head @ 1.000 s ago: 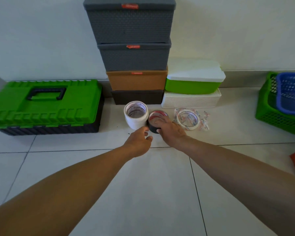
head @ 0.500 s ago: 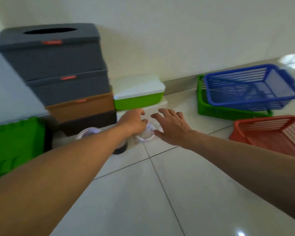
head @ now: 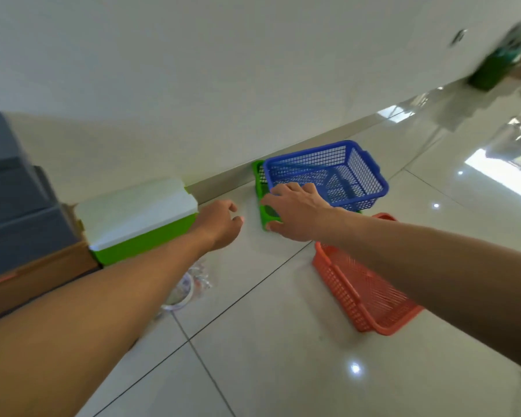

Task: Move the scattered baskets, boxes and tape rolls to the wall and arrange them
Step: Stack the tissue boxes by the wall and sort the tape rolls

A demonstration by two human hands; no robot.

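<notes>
Reaching forward, the right hand [head: 298,212] has its fingers spread and grasps nothing. It is poised over the near-left corner of the green basket [head: 259,185], fingertips at the near rim of the blue basket [head: 337,176] nested inside it, thumb by the green corner. Whether skin actually touches plastic cannot be told.

The left hand [head: 220,224] is loosely curled and empty above the bare floor [head: 253,296]. It sits between the white-lidded green box [head: 136,218] at its 9 o'clock and the green basket at its 3 o'clock.

The nested pair already sits against the wall [head: 193,85], its long axis running along the skirting from about 8 to 2 o'clock. From the right palm the pair's middle lies at roughly 1 o'clock, so the right hand is plainly the nearer one.

The orange basket [head: 358,293] lies apart from the wall at about 5 o'clock of that hand, partly under the right forearm, and is probably the piece left to bring in. A wrapped tape roll [head: 182,291] shows beside the left forearm, near the box.

Any pull on the pair would likely need a grip on the short end at 8 o'clock.
</notes>
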